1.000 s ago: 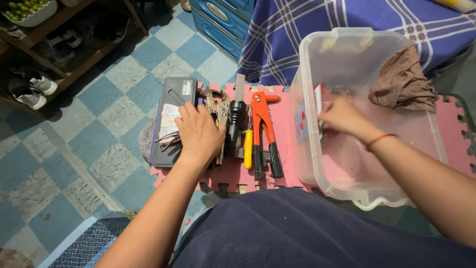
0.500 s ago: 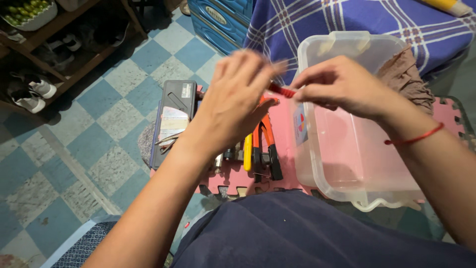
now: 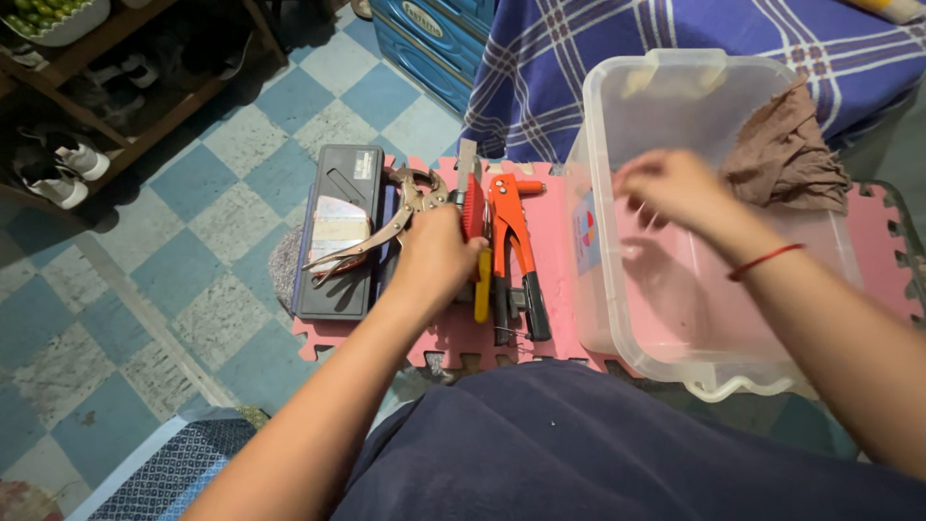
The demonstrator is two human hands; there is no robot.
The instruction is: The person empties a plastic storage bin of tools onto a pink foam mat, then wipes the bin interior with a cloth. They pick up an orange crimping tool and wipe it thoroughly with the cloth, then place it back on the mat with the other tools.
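My left hand [image 3: 439, 259] is down on the pink foam mat [image 3: 557, 241], closed around a red-handled tool [image 3: 473, 206] that lies among the row of tools. Locking pliers [image 3: 410, 205] lie just left of it. An orange hand riveter [image 3: 511, 227] and a yellow-handled tool [image 3: 481, 287] lie just right of it. My right hand [image 3: 667, 188], blurred, hovers inside the clear plastic bin [image 3: 675, 66] with loose fingers and nothing seen in it. A red string is round that wrist.
A grey tool case [image 3: 338, 232] lies at the mat's left edge. A brown cloth [image 3: 786, 154] hangs over the bin's far right rim. Behind are a blue plaid cloth [image 3: 675, 29] and blue plastic drawers [image 3: 424, 39]. A shelf with shoes [image 3: 58, 164] stands on the checked floor at left.
Both hands met above the mat with a red-handled tool. My left hand has since brought it down among the tools, and my right hand has gone back into the bin.
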